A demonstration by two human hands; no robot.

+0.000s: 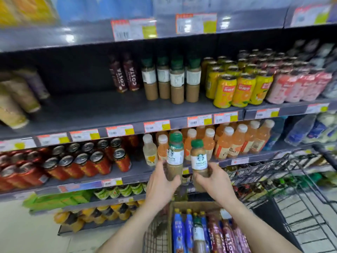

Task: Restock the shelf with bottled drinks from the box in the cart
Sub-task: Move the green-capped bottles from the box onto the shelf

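The left hand (162,181) grips one bottle (175,157), the right hand (213,179) a second bottle (198,160). Stocking step: next, probably lift both to the shelf (109,110), beside the matching bottles (172,79).

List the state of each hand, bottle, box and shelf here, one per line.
left latte bottle: upright, capped, lifted.
right latte bottle: upright, capped, lifted.
left hand: grips left latte bottle.
right hand: grips right latte bottle.
box: open-topped, bottles standing inside, in cart.
middle shelf: partly bare.
shelf latte bottles: upright, capped, on middle shelf.
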